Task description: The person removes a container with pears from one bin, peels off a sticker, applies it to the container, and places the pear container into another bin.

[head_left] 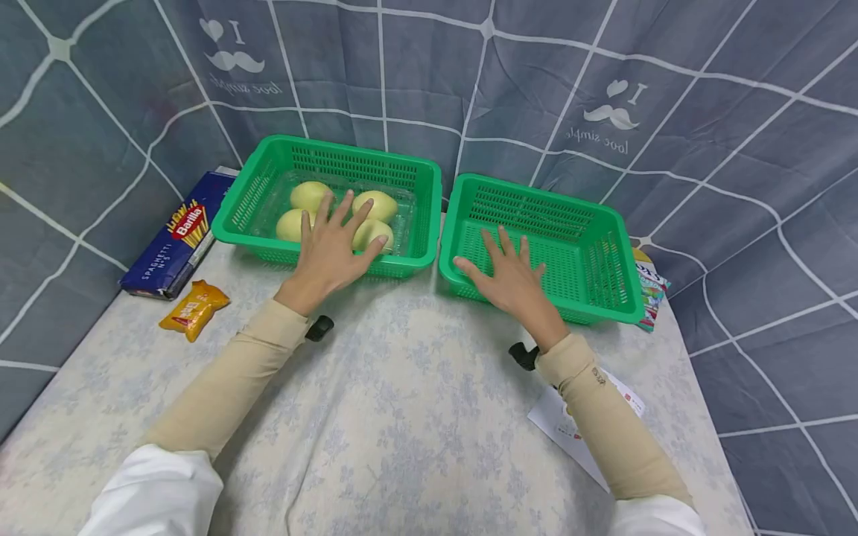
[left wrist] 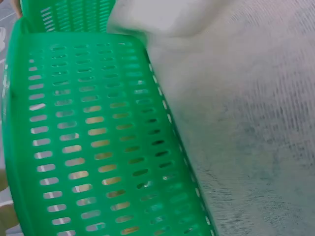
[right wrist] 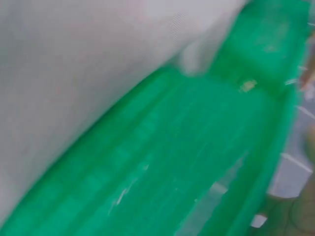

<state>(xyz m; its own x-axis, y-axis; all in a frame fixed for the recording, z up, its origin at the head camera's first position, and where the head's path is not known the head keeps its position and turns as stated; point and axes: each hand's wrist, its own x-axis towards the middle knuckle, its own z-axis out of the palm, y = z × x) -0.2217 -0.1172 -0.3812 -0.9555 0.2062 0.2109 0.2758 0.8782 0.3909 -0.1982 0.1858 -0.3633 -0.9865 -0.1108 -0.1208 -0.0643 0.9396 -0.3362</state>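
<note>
Two green plastic baskets stand side by side at the back of the table. In the left basket [head_left: 429,216] several pale yellow-green round fruits [head_left: 375,205] sit in a clear plastic tray [head_left: 404,223]. My left hand [head_left: 333,249] is over its front rim, fingers spread above the fruits and holding nothing. Over the front edge of the right basket [head_left: 603,275], my right hand [head_left: 512,279] reaches with spread fingers; nothing lies in its grasp. The left wrist view shows the slotted basket wall [left wrist: 93,147] close up. The right wrist view is blurred, with the green basket wall [right wrist: 162,147] filling much of it.
A blue spaghetti box [head_left: 170,242] and an orange snack packet [head_left: 194,309] lie at the left. Behind the right basket's side is a colourful packet [head_left: 649,290]. A white printed sheet [head_left: 566,428] lies partly under the right forearm. Grey checked curtain [head_left: 436,74] encloses the table.
</note>
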